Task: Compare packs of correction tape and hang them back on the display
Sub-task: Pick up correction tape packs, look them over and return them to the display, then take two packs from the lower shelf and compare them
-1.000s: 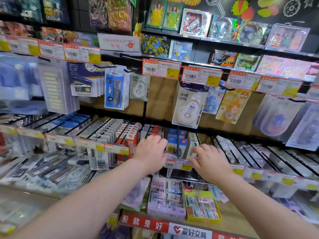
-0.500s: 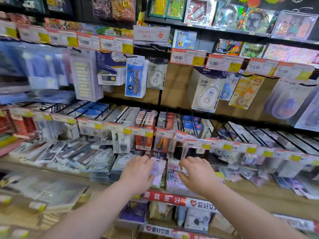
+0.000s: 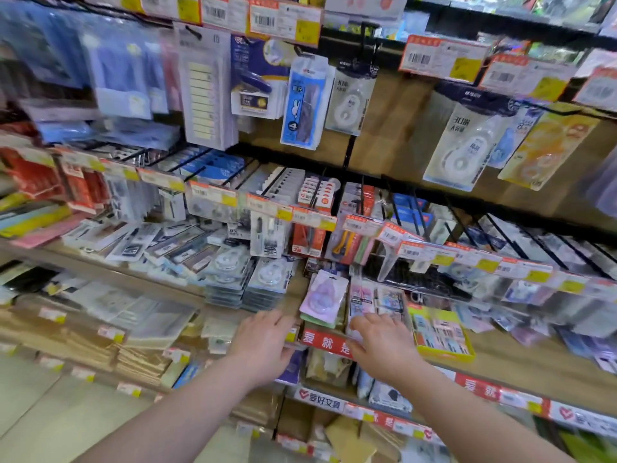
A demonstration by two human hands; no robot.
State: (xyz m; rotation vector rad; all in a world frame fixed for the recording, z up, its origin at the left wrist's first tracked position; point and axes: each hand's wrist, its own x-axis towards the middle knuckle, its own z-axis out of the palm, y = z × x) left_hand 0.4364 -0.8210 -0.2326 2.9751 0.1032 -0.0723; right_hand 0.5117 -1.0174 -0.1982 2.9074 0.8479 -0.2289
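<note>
A lilac pack of correction tape leans upright on a small stack at the shelf front, just above and between my hands. My left hand hovers at the shelf edge left of it, fingers relaxed, holding nothing. My right hand reaches toward a row of small pastel packs right of the lilac pack, fingertips at their lower edge; whether they touch is blurred. More correction tape packs hang above on hooks, white ones and a yellow one.
Hooks with price tags jut out just above my hands. Stacked white tape packs lie left of the lilac pack. A yellow tray of small packs stands to the right. A red shelf label strip runs along the shelf edge.
The view has dropped. Both hands came down from the middle row of hooks to the shelf front below, and now sit near the lilac pack.
</note>
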